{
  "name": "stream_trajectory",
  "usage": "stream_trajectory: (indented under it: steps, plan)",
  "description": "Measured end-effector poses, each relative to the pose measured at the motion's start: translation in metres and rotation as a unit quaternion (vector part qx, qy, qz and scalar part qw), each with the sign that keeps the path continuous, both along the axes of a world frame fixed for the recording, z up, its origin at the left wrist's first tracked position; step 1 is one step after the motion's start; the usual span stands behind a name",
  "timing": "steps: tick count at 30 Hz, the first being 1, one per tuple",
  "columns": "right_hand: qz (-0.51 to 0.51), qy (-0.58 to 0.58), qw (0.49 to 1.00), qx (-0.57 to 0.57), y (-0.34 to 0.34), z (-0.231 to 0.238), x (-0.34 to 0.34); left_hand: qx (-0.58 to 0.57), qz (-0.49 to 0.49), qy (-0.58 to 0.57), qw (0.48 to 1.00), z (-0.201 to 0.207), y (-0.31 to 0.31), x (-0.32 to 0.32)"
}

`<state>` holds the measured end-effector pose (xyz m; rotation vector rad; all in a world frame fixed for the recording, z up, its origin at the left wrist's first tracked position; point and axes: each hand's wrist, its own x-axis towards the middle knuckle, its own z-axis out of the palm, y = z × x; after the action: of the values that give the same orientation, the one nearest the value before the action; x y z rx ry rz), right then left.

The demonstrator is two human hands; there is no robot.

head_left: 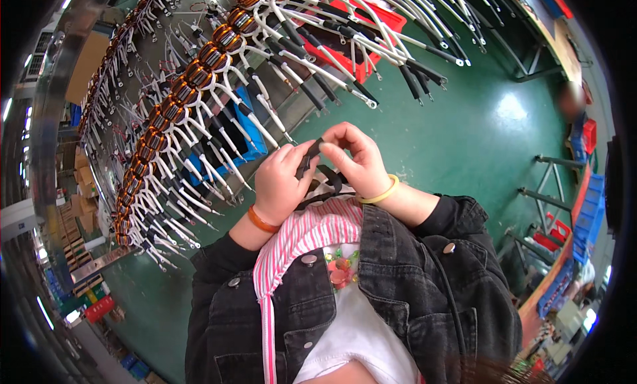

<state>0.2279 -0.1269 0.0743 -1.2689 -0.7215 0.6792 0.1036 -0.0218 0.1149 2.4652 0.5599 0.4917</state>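
Head camera: a broad stretch of green floor [438,142] is opening out to the right of a worker's hands, running as far as a metal stand [549,185] and a row of blue bins [589,215] near the curved rim of the view. On the other side, a long row of copper-wound coils [188,86] is arching from the top of the frame toward the lower left, its white leads [215,128] jutting toward the worker, and the nearest lead ends are sitting just beside the left hand [280,183]. A red crate [391,25] is showing behind the leads at the top, and a blue tray [251,128] is showing through them farther down. In front of the chest, between the two hands, a small black strip [308,161] is being held up. The left hand's fingers are curling closed around its lower part, while the right hand [361,163] is pinching near its upper end, thumb and forefinger almost meeting. The right hand's remaining fingers are bending in toward the palm; how tightly either hand is pressing, one cannot tell. A black loop [335,179] is hanging just below the fingers.
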Motion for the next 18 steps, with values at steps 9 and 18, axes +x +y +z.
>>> stream_trajectory:
  steps: [9,18]
  plan:
    - [0.107,-0.055,0.993,0.003,0.009,0.008,0.027,-0.182,0.006,-0.049,0.982,-0.003,0.000,0.019]
    - [0.092,0.268,0.955,0.084,0.042,0.003,0.030,-0.158,-0.009,0.024,0.987,0.035,0.052,0.018]
